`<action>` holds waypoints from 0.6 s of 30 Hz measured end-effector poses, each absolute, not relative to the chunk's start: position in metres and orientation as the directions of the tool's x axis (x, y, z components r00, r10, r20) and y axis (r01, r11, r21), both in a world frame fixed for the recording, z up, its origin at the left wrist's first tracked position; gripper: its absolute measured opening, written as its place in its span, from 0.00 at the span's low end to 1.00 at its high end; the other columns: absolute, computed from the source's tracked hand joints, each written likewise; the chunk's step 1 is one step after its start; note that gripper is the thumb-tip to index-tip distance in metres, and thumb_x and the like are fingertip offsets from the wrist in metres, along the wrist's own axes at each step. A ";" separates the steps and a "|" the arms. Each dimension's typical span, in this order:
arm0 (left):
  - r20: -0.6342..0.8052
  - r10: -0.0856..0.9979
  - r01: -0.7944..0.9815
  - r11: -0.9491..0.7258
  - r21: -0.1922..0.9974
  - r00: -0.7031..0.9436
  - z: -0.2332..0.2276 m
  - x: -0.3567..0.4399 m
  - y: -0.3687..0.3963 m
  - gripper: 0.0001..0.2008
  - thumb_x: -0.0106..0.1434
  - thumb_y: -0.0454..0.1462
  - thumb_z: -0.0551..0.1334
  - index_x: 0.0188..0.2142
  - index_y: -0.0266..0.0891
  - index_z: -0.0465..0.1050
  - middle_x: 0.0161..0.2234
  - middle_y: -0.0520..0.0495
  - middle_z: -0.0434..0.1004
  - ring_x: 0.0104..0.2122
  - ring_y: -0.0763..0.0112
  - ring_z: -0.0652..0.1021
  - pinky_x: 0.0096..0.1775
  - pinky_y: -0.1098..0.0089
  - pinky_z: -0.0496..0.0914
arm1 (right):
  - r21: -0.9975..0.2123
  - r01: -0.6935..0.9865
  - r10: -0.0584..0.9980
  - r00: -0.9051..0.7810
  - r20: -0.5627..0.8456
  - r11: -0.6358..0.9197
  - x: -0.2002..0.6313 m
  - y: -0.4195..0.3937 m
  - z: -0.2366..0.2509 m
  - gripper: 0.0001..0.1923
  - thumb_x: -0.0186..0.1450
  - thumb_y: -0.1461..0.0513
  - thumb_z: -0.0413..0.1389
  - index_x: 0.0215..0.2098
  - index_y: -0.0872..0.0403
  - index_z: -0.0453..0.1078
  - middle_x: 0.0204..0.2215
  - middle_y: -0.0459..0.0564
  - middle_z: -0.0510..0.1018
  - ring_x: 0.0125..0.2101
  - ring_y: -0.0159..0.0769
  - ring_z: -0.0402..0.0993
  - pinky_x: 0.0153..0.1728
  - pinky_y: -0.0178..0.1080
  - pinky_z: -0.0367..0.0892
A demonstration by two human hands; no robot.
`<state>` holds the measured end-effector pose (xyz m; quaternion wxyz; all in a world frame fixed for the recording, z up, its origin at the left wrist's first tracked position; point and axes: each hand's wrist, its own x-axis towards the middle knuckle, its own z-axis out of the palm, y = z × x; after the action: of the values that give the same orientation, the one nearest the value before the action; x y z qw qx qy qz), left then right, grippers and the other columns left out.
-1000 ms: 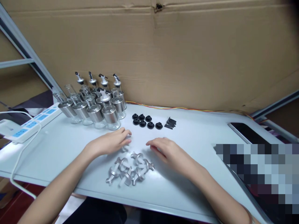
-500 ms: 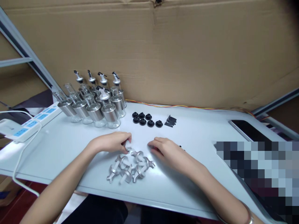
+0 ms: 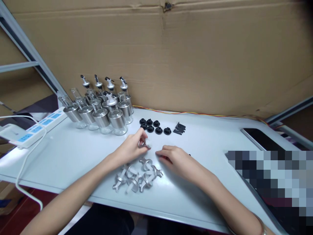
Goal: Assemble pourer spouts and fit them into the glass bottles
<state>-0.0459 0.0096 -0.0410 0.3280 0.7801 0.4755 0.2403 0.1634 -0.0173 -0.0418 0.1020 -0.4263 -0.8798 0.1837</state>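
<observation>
My left hand (image 3: 135, 143) is closed around a silver pourer spout (image 3: 147, 143), lifted just over the table behind the other spouts. In front of it lies a loose pile of silver pourer spouts with white stems (image 3: 137, 176). My right hand (image 3: 174, 158) rests on the table to the right of the pile, fingers loosely bent and thumb apart, with nothing visible in it. Beyond both hands sit several black rubber stoppers (image 3: 158, 130) and a small bundle of black flip caps (image 3: 179, 128).
Glass bottles with steel sleeves (image 3: 100, 118) stand at the back left, some topped with pourers. A power strip (image 3: 39, 128) and white cable (image 3: 23, 160) lie left. A phone (image 3: 261, 140) is on the right. A cardboard wall (image 3: 195, 58) closes off the back.
My left hand has lifted the pourer spout from the pile's edge and moved away from me and to the right. The right hand has stayed about where it was.
</observation>
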 end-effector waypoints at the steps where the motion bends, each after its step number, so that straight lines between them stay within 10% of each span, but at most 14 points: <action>1: 0.096 0.900 0.575 -0.350 0.740 0.424 -0.043 -0.045 0.009 0.10 0.56 0.33 0.60 0.38 0.40 0.61 0.30 0.54 0.69 0.30 0.72 0.69 0.33 0.72 0.63 | -0.413 0.719 0.795 -0.606 0.022 0.559 0.163 -0.017 -0.042 0.12 0.66 0.71 0.52 0.35 0.55 0.76 0.29 0.49 0.74 0.30 0.36 0.73 0.32 0.37 0.66; 18: 0.340 0.712 0.473 -0.677 0.563 0.614 -0.063 -0.047 0.008 0.19 0.61 0.28 0.58 0.51 0.40 0.65 0.38 0.48 0.68 0.36 0.71 0.73 0.40 0.68 0.70 | -0.457 0.682 0.821 -0.459 0.340 0.571 0.163 -0.015 -0.052 0.04 0.63 0.66 0.61 0.37 0.56 0.74 0.31 0.50 0.78 0.31 0.38 0.76 0.32 0.38 0.69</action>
<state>-0.0475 0.0080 -0.0630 0.2144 0.8724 0.3398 0.2784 0.1635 -0.0154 -0.0520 0.2690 -0.4450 -0.8445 0.1286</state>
